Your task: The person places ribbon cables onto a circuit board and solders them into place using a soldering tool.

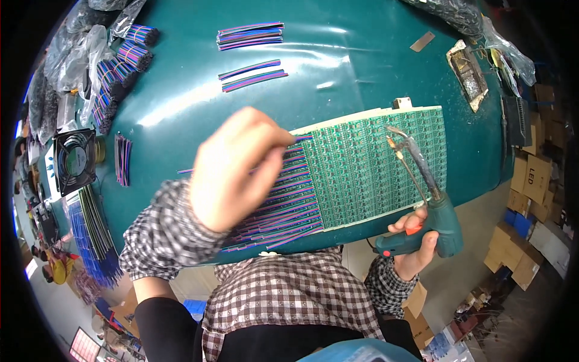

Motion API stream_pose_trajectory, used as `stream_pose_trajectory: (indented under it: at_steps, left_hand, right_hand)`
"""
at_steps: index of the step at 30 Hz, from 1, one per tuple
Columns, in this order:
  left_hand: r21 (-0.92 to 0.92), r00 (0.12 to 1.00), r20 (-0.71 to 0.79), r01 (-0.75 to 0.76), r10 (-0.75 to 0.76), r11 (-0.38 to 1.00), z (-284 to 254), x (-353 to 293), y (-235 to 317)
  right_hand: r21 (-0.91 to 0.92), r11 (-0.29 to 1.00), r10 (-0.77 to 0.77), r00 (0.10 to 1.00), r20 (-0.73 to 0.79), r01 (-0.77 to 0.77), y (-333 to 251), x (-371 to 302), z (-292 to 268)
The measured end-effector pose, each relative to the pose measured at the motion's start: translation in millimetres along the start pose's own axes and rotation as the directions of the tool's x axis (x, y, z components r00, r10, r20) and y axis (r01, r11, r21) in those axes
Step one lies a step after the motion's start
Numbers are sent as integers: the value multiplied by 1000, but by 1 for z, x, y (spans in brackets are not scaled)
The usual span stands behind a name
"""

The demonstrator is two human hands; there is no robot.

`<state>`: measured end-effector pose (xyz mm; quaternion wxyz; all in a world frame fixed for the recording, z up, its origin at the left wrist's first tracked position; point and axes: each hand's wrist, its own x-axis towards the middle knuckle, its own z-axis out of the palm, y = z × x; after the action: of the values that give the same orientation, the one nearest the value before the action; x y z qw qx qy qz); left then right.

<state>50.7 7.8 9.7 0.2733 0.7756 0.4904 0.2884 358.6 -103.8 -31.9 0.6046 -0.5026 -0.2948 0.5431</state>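
Note:
A green circuit board panel (374, 163) lies on the table in front of me. Along its left edge, several multicoloured wire strips (289, 208) sit side by side, their ends on the board. My left hand (235, 172) is closed at the board's upper left corner, its fingertips pinching a blue and purple wire strip (303, 139). Part of that strip is hidden behind the hand. My right hand (416, 241) grips a green soldering gun (447, 226) by its handle. Its bent metal tip and brass feed nozzle hang over the right part of the board.
Loose wire strips (250, 37) lie at the table's back, others (123, 160) at left. Bundled wires (132, 54) and plastic bags stand back left, near a black fan (75, 158). A worn, dirty tray (467, 75) sits at back right. Cardboard boxes (534, 181) stand beyond the table.

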Motion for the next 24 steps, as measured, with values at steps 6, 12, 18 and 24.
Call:
stream_pose_trajectory:
  at_steps: [6,12,18,24]
  left_hand:
    - [232,984,79,-174,159,957,43,-13,-10]
    - [310,974,125,-219,189,925,45,-13,-6]
    - [326,969,135,-239,205,915,51,-14,-10]
    - [319,971,73,-239,227,917,54,-14,-12]
  right_hand:
    - [1,1000,2,999,44,-2,-3,-3,6]
    - [-70,997,34,999,34,-31,-6,-8,4]
    - [-212,976,58,997,50,-46,-11,-13,14]
    - [-292,955,81,989,125,-42,-13,-17,15]
